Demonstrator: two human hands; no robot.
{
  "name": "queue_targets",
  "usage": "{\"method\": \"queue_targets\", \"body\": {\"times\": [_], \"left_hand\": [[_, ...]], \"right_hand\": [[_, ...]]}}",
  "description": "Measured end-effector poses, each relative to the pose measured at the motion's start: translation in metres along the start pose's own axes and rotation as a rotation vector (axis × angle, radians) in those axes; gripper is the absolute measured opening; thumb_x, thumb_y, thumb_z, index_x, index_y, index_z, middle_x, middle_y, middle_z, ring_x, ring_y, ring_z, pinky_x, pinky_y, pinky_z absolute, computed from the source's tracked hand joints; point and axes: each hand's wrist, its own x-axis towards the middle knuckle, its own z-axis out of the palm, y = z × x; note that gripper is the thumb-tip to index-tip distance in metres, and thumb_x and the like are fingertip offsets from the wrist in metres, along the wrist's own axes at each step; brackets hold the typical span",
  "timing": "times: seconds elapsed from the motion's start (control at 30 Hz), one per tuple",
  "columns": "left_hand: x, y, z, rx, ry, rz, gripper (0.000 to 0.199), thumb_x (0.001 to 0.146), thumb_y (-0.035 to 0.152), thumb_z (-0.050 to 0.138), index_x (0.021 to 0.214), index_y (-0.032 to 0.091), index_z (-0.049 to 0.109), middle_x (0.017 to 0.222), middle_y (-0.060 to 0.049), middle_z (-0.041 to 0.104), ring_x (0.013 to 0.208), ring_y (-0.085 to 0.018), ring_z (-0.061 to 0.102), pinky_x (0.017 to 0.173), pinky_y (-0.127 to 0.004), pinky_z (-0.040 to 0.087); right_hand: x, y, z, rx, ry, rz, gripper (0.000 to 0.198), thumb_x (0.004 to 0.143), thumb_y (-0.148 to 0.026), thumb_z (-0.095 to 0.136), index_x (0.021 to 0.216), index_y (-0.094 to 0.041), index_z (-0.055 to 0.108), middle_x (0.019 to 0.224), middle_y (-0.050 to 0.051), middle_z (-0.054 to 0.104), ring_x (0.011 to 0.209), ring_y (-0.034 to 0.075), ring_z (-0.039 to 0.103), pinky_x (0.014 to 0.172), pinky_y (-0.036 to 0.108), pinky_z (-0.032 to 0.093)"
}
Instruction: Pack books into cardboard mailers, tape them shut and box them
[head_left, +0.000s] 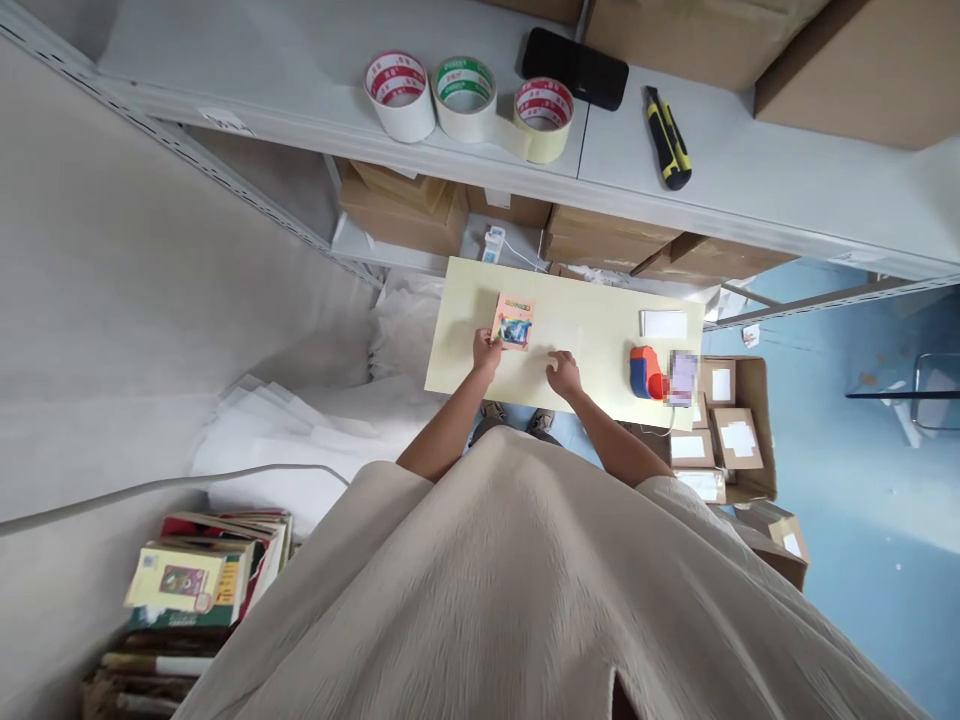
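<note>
A thin pink book (514,322) with a colourful picture on its cover is on the pale yellow table (465,375). My left hand (487,350) grips its lower left edge, thumb over the cover. To the right of the book, my right hand (564,374) is low over the tabletop with its fingers apart and nothing visible in them. Just beyond those fingertips lies a faint, pale, see-through sheet (561,335); whether they touch it, I cannot tell. A red and blue tape dispenser (643,373) stands farther right, beside a blurred-out phone-like object (682,378).
White papers (664,324) lie at the table's far right. On the shelf (300,100) above are tape rolls (400,97), a black case (574,68) and a yellow-black box cutter (667,138). Cartons (735,430) stand at the right; stacked books (191,580) are at lower left.
</note>
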Motion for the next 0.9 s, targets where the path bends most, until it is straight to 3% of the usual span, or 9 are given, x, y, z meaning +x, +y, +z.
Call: {"method": "queue_targets", "body": {"times": [0.07, 0.13, 0.27, 0.37, 0.47, 0.67, 0.8, 0.9], "left_hand": [[-0.025, -0.016, 0.016, -0.102, -0.049, -0.138, 0.024, 0.105, 0.015, 0.071, 0.126, 0.023, 0.062, 0.114, -0.006, 0.080, 0.095, -0.017, 0.081, 0.083, -0.027, 0.066], [-0.041, -0.026, 0.028, -0.128, -0.055, -0.183, 0.025, 0.102, 0.011, 0.070, 0.122, 0.023, 0.061, 0.120, -0.007, 0.081, 0.102, -0.017, 0.081, 0.088, -0.027, 0.066], [-0.050, -0.033, 0.042, -0.086, -0.071, -0.188, 0.025, 0.102, 0.011, 0.068, 0.122, 0.024, 0.060, 0.131, -0.009, 0.080, 0.117, -0.018, 0.080, 0.095, -0.028, 0.064], [-0.051, -0.035, 0.049, -0.003, -0.100, -0.176, 0.023, 0.102, 0.012, 0.066, 0.122, 0.024, 0.061, 0.132, -0.010, 0.081, 0.119, -0.020, 0.080, 0.096, -0.030, 0.063], [-0.052, -0.037, 0.050, 0.137, -0.123, -0.143, 0.020, 0.103, 0.015, 0.069, 0.120, 0.025, 0.064, 0.127, -0.010, 0.082, 0.117, -0.025, 0.081, 0.097, -0.034, 0.061], [-0.056, -0.033, 0.041, 0.414, -0.146, -0.096, 0.010, 0.109, 0.024, 0.066, 0.117, 0.027, 0.070, 0.128, -0.011, 0.084, 0.124, -0.032, 0.079, 0.102, -0.040, 0.059], [-0.057, -0.031, 0.038, 0.536, -0.165, -0.059, 0.012, 0.111, 0.030, 0.062, 0.115, 0.027, 0.074, 0.135, -0.014, 0.082, 0.132, -0.033, 0.075, 0.107, -0.043, 0.057], [-0.057, -0.031, 0.036, 0.569, -0.177, -0.026, 0.014, 0.111, 0.030, 0.062, 0.113, 0.027, 0.076, 0.136, -0.016, 0.081, 0.132, -0.034, 0.074, 0.108, -0.045, 0.057]], "right_hand": [[-0.003, 0.016, -0.001, 0.027, 0.057, 0.098, 0.061, 0.102, -0.025, 0.053, 0.161, -0.020, 0.068, 0.163, 0.020, 0.061, 0.149, 0.038, 0.060, 0.126, 0.055, 0.055], [-0.005, 0.033, -0.001, 0.058, 0.111, 0.201, 0.062, 0.101, -0.026, 0.054, 0.162, -0.021, 0.066, 0.161, 0.021, 0.063, 0.148, 0.038, 0.061, 0.124, 0.055, 0.055], [-0.009, 0.057, -0.001, 0.236, 0.191, 0.293, 0.068, 0.094, -0.029, 0.059, 0.162, -0.022, 0.065, 0.147, 0.022, 0.069, 0.134, 0.038, 0.067, 0.119, 0.056, 0.058], [-0.008, 0.064, -0.001, 0.277, 0.170, 0.337, 0.068, 0.091, -0.029, 0.060, 0.157, -0.016, 0.068, 0.147, 0.025, 0.069, 0.132, 0.039, 0.069, 0.116, 0.054, 0.059], [-0.003, 0.067, -0.001, 0.277, 0.145, 0.353, 0.065, 0.089, -0.029, 0.060, 0.151, -0.014, 0.072, 0.146, 0.025, 0.071, 0.129, 0.038, 0.072, 0.116, 0.053, 0.060], [0.007, 0.071, -0.005, 0.459, 0.127, 0.373, 0.052, 0.085, -0.028, 0.063, 0.134, -0.018, 0.079, 0.126, 0.016, 0.082, 0.118, 0.031, 0.077, 0.104, 0.043, 0.064], [0.007, 0.069, -0.007, 0.558, 0.121, 0.396, 0.042, 0.087, -0.034, 0.069, 0.125, -0.019, 0.075, 0.126, 0.015, 0.082, 0.113, 0.029, 0.077, 0.098, 0.039, 0.064], [0.006, 0.066, -0.009, 0.577, 0.139, 0.416, 0.047, 0.086, -0.038, 0.073, 0.130, -0.020, 0.070, 0.127, 0.015, 0.080, 0.109, 0.028, 0.076, 0.096, 0.040, 0.063]]}}
